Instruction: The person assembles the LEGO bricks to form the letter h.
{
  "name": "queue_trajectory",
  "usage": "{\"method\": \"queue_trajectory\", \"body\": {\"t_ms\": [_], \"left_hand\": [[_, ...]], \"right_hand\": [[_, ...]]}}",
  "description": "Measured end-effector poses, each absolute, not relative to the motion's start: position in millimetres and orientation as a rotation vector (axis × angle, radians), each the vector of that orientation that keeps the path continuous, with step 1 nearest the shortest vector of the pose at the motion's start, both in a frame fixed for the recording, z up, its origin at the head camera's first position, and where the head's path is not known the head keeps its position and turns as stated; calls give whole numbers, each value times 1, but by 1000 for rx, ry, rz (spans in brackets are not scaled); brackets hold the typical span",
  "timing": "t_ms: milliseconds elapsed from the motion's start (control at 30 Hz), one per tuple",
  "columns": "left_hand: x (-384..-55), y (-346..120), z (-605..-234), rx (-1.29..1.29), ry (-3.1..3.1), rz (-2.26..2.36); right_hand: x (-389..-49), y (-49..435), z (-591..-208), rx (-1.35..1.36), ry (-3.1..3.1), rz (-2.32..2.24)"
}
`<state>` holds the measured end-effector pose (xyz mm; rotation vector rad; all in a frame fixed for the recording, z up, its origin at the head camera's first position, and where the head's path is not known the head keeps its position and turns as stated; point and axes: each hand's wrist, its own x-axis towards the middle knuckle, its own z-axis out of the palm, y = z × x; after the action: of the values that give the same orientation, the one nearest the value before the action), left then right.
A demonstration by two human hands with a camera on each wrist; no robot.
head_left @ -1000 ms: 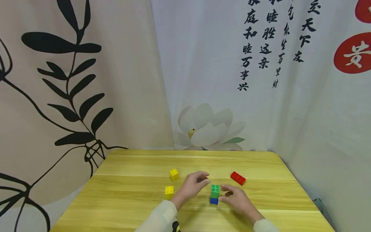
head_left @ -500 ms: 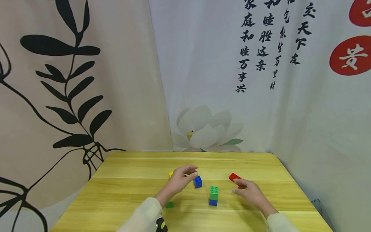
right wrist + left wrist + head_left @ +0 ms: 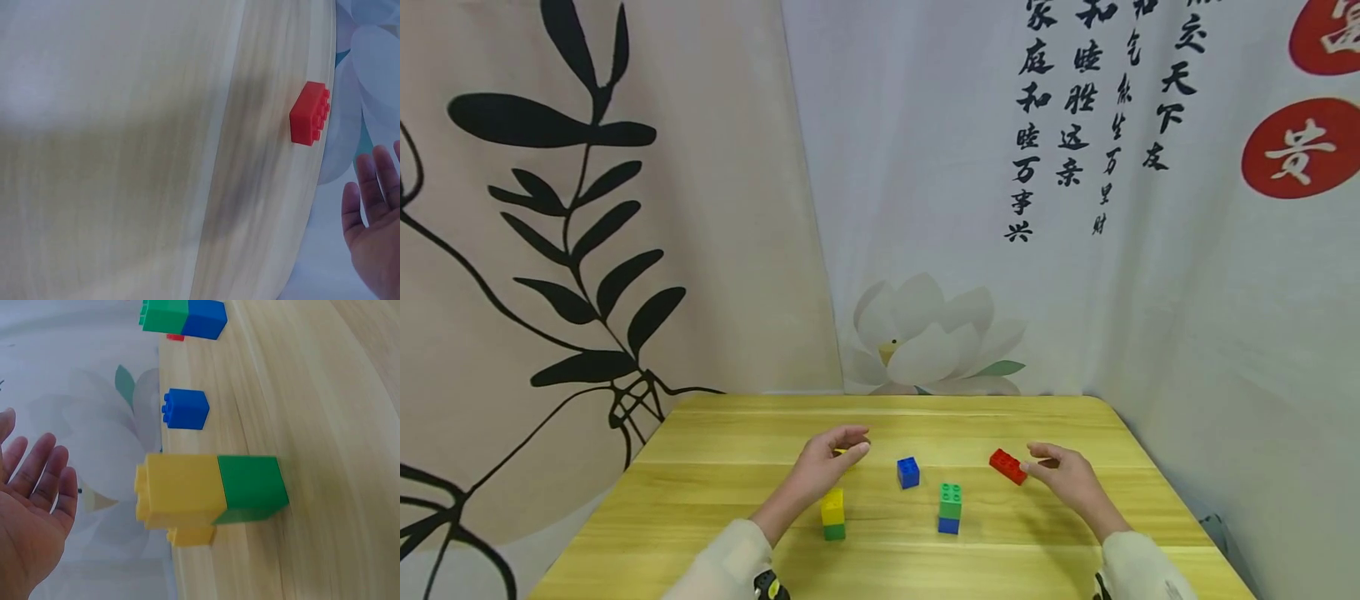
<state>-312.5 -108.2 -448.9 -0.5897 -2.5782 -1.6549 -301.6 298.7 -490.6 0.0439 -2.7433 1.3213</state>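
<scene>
My left hand [image 3: 817, 467] hangs above the table, fingers relaxed and holding nothing. Just below it stands a yellow brick [image 3: 185, 490] stacked on a green brick [image 3: 251, 488]. Another yellow brick [image 3: 192, 536] shows behind that stack in the left wrist view; in the head view the hand mostly covers it. My right hand [image 3: 1071, 481] is beside a long red brick [image 3: 1007, 467], its fingers loose and empty; the right wrist view shows a gap between them. A single blue brick [image 3: 907, 472] lies between the hands.
In the middle, a green brick [image 3: 951, 500] sits on a blue brick [image 3: 948, 525], nearer than the single blue one. All the bricks are on a wooden table [image 3: 895, 567]. A printed curtain [image 3: 925, 208] hangs behind its far edge.
My left hand has moved left, away from the single blue brick, uncovering it and the yellow-green stack. My right hand has moved right from the green-blue stack, passing over the red brick.
</scene>
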Motion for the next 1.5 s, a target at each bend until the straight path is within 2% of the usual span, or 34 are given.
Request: {"method": "queue_trajectory", "body": {"t_ms": [467,800,1500], "left_hand": [[-299,-146,-447,-474,-2503,-1737],[-289,-177,-458,-275,-2470,-1761],[-278,-193,-495,-168,-2514,-1792]], "right_hand": [[-321,299,-500,-36,-2724,1359],[-331,296,-530,-155,-2686,1456],[-332,296,-543,-215,-2714,1390]]}}
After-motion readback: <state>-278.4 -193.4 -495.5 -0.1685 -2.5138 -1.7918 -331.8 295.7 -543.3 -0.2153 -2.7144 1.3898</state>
